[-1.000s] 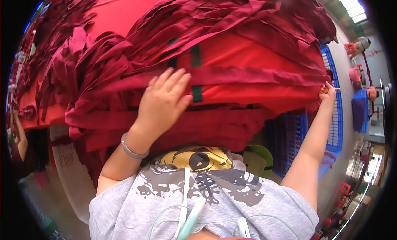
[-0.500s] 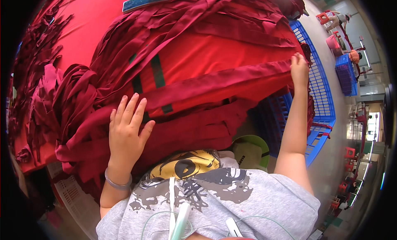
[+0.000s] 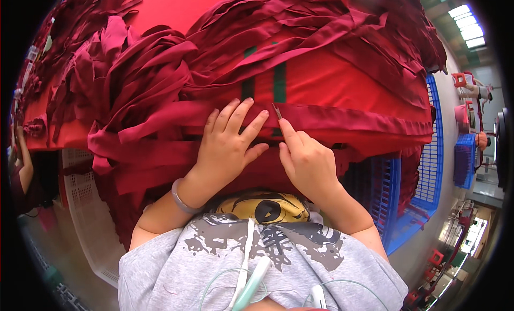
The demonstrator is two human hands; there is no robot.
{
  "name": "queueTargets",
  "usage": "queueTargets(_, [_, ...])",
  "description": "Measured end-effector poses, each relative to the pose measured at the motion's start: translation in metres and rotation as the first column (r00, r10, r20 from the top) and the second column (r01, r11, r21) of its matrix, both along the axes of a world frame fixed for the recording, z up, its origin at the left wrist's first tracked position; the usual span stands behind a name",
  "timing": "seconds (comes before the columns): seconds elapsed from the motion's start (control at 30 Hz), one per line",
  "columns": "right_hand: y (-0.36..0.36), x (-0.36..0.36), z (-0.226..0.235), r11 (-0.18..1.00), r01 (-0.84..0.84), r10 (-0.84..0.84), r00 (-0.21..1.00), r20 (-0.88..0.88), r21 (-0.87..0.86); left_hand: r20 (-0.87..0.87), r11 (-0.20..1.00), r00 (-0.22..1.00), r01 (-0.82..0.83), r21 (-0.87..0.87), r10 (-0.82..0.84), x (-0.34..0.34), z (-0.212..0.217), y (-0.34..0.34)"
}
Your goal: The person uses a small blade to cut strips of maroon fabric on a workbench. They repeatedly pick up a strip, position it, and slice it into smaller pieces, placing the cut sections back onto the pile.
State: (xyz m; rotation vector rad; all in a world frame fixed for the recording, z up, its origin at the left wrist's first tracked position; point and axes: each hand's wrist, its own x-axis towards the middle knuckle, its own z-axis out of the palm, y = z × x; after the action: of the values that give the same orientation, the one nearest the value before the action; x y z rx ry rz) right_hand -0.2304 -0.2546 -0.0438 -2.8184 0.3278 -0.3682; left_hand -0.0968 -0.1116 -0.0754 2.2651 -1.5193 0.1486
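Lying across the near part of a red-covered worktop [image 3: 369, 78], a long maroon fabric strip [image 3: 358, 118] runs from a heap of maroon fabric [image 3: 142, 70] on the left to the worktop's right edge. The left hand [image 3: 227, 142], with a pale bangle [image 3: 184, 198] at its wrist, is spread flat and grips nothing; its fingertips lie over the strip, left of centre. Just to its right, the right hand [image 3: 310, 161] is curled around a small pointed tool [image 3: 276, 111], index finger extended along it, the tip over the strip. Whether the tip touches the fabric is hard to tell. Two dark green bands [image 3: 280, 86] cross the red covering beyond the hands. More maroon strips [image 3: 300, 43] drape over the far side. A blue plastic basket [image 3: 428, 166] stands at the right, and a white basket [image 3: 88, 220] at the near left.
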Motion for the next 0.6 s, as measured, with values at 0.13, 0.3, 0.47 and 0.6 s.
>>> queueTargets(0.13, [0.005, 0.003, 0.003, 0.998, 0.025, -0.024, 1.0, 0.014, -0.053, 0.003, 0.999, 0.999, -0.037, -0.023, 0.037, -0.002, -0.002, -0.002])
queueTargets(0.3, [0.004, 0.009, -0.005, 0.997, 0.039, -0.032, 0.995, 0.092, -0.072, 0.085, 0.996, 0.993, -0.073, -0.049, 0.077, -0.005, -0.002, -0.008])
queueTargets(0.47, [-0.016, 0.029, -0.021, 0.969, 0.247, -0.241, 0.905, 0.351, 0.029, 0.1, 0.997, 0.992, -0.071, -0.042, 0.074, -0.004, -0.003, -0.005])
queueTargets(0.6, [-0.009, 0.02, -0.002, 0.98, 0.17, -0.194, 0.93, 0.312, 0.103, 0.042, 0.997, 0.997, -0.057, -0.044, 0.059, -0.001, 0.0, -0.001])
